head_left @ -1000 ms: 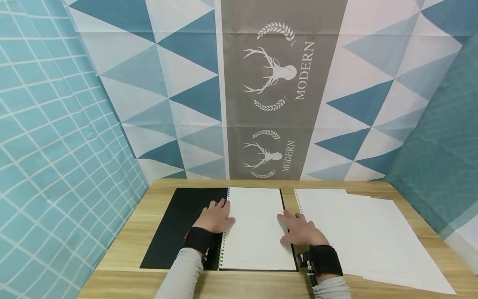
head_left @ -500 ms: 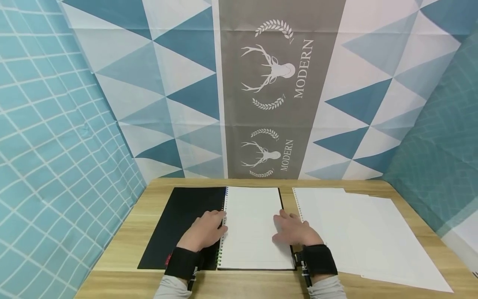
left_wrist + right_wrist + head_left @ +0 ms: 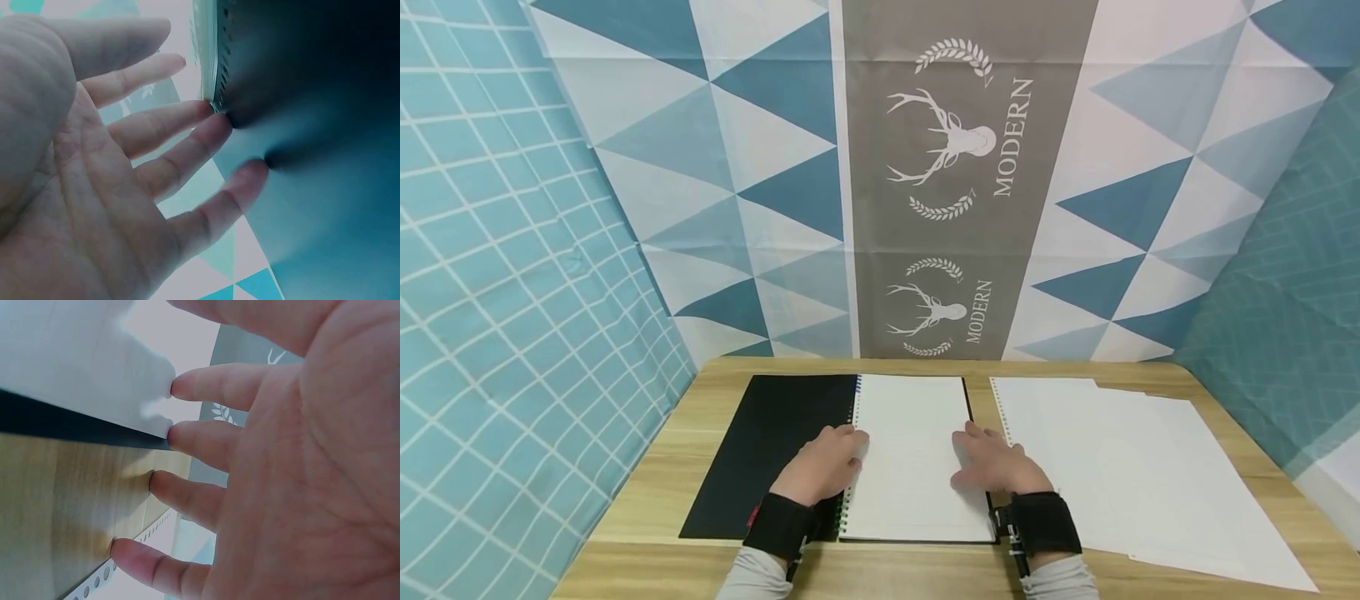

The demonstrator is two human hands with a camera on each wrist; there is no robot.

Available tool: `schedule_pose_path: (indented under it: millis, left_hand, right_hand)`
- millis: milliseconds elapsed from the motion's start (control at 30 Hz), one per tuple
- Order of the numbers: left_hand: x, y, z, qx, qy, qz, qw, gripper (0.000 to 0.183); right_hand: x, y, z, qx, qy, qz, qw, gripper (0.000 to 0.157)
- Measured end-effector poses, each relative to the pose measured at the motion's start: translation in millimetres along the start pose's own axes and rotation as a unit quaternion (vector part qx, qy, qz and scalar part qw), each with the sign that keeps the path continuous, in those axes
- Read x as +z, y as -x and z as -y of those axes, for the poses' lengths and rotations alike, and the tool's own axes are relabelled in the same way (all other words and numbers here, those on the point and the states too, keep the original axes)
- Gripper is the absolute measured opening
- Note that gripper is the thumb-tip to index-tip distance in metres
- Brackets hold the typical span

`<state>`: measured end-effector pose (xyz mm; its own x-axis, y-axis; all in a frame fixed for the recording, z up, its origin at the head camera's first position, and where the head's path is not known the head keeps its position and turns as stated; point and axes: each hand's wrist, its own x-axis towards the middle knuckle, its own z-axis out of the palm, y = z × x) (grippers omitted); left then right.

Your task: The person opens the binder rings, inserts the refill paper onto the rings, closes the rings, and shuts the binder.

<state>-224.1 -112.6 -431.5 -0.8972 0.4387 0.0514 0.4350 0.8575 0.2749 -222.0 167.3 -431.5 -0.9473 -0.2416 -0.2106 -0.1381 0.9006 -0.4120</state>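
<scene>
Looking partway done, I'd guess: notebook (image 3: 880, 408) lying open on wooden table (image 3: 902, 575), black cover (image 3: 782, 425) spread to notebook's left, page (image 3: 917, 492) facing up. Still outside: loose punched sheets (image 3: 1142, 475), overlapping off to notebook's right, not on its rings (image 3: 843, 523). Left hand (image 3: 822, 467) palm-down across notebook's ring side, fingers loosely spread, little finger on cover, nothing gripped. Right hand (image 3: 998, 462) spread too, straddling notebook's right edge, ring and little fingers on table, no hold on anything

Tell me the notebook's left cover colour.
The left cover is black, shown best in the head view.
</scene>
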Motion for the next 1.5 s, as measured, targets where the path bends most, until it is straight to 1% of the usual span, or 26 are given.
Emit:
schedule_pose_path:
  millis: [100, 167, 233, 333, 400, 467, 633, 700, 767, 833, 900, 1000, 1067, 1167, 1333, 1433, 1500]
  left_hand:
    - [1.0, -0.4, 1.2, 0.000, -0.013, 0.003, 0.9999, 0.033]
    - [0.6, -0.5, 1.2, -0.007, -0.012, 0.010, 0.9999, 0.038]
    - [-0.4, 0.0, 1.4, -0.015, 0.000, 0.025, 0.9996, 0.042]
    - [-4.5, 2.4, 0.8, -0.032, 0.021, 0.055, 0.9978, 0.048]
    - [-6.5, 3.9, 0.6, -0.047, 0.028, 0.074, 0.9958, 0.052]
    - [-9.0, 5.6, -0.2, -0.064, 0.027, 0.086, 0.9938, 0.056]
    - [-13.2, 9.8, -0.3, -0.097, 0.033, 0.100, 0.9896, 0.064]
    - [-14.6, 11.3, 0.1, -0.107, 0.044, 0.105, 0.9877, 0.065]
    - [-15.8, 12.5, 0.6, -0.105, 0.048, 0.106, 0.9876, 0.063]
    - [-17.2, 13.2, 1.1, -0.096, 0.044, 0.101, 0.9892, 0.059]
    - [-18.3, 13.3, 2.4, -0.080, 0.043, 0.092, 0.9916, 0.047]
    - [-19.6, 13.6, 5.0, -0.062, 0.057, 0.086, 0.9927, 0.022]
    - [-19.5, 14.0, 7.0, -0.060, 0.069, 0.094, 0.9914, 0.012]
    - [-19.6, 14.7, 8.1, -0.066, 0.071, 0.110, 0.9892, 0.015]
    - [-19.5, 14.5, 7.7, -0.081, 0.065, 0.124, 0.9868, 0.017]
    - [-19.7, 13.7, 7.2, -0.081, 0.058, 0.130, 0.9865, 0.017]
    - [-20.4, 13.1, 6.1, -0.079, 0.055, 0.132, 0.9866, 0.016]
  right_hand:
    - [0.6, 0.3, 1.1, 0.002, 0.002, 0.005, 1.000, 0.065]
    - [0.1, 1.1, 3.2, 0.002, 0.005, 0.007, 1.000, 0.064]
    - [-0.8, 2.7, 6.0, -0.001, 0.004, 0.006, 1.000, 0.064]
    - [-1.9, 5.3, 11.3, -0.020, -0.013, -0.007, 1.000, 0.065]
    - [-1.3, 6.0, 14.8, -0.042, -0.030, -0.017, 0.999, 0.065]
    - [-0.3, 5.6, 18.6, -0.075, -0.042, -0.027, 0.996, 0.062]
    - [3.6, 1.0, 30.7, -0.143, -0.045, -0.046, 0.988, 0.049]
    - [5.4, -1.0, 37.8, -0.157, -0.040, -0.048, 0.986, 0.043]
    - [8.1, -3.2, 45.3, -0.170, -0.041, -0.041, 0.984, 0.037]
    - [11.0, -4.6, 53.3, -0.184, -0.048, -0.030, 0.981, 0.030]
    - [14.1, -5.7, 60.8, -0.201, -0.065, -0.014, 0.977, 0.019]
    - [19.6, -7.0, 71.1, -0.232, -0.090, 0.001, 0.968, 0.003]
    - [23.9, -8.1, 77.1, -0.248, -0.102, 0.003, 0.963, 0.009]
    - [30.3, -9.4, 85.6, -0.247, -0.126, -0.001, 0.961, 0.014]
    - [43.9, -11.4, 96.6, -0.207, -0.177, 0.012, 0.962, 0.014]
    - [53.6, -13.0, 100.5, -0.198, -0.200, 0.022, 0.960, 0.014]
    - [59.8, -13.8, 101.6, -0.191, -0.223, 0.035, 0.955, 0.014]
